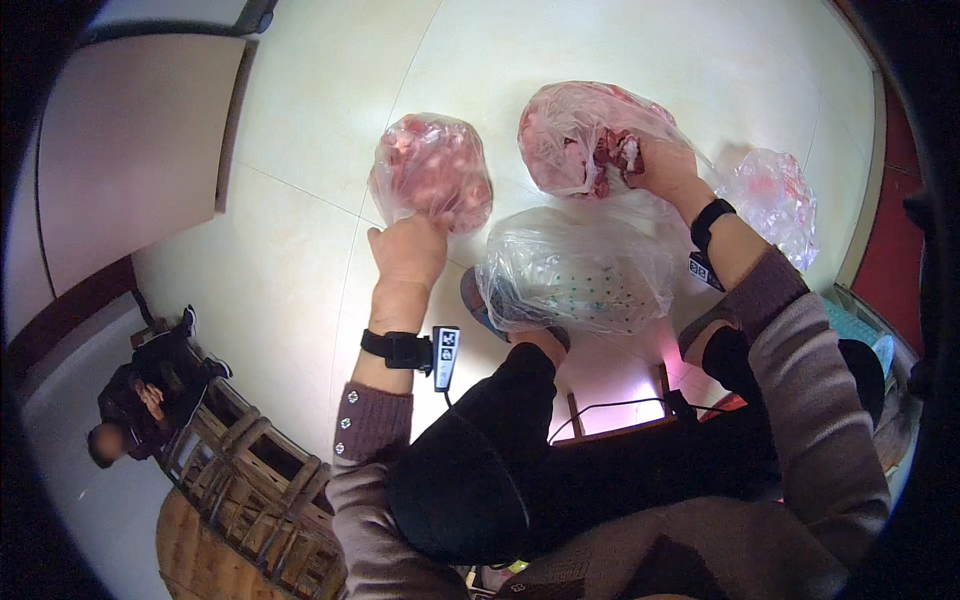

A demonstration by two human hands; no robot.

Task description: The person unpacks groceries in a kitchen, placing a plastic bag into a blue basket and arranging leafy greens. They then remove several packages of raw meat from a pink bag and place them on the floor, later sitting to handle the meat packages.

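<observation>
My left hand (pixel 411 253) is closed on the near edge of a clear plastic bag of pink meat pieces (pixel 431 169), which rests on the tiled floor. At the right, my right hand (pixel 664 169) holds a dark red piece of meat (pixel 619 154) with a whitish part, at the opening of a larger plastic bag of meat (pixel 559 135). Its fingertips are partly hidden. Nearer my feet, a clear plastic bag (pixel 585 274) lies over something pale with green dots, which I cannot identify. Beyond my right wrist stands a crumpled clear plastic bag with red print (pixel 772 199).
My shoes flank the dotted bag. A black cable (pixel 622 403) crosses by my knees. At the lower left, a person in dark clothes (pixel 150 390) sits near wooden chairs (pixel 255 465) and a round wooden tabletop (pixel 202 551). A pale cabinet (pixel 139 142) stands at the upper left.
</observation>
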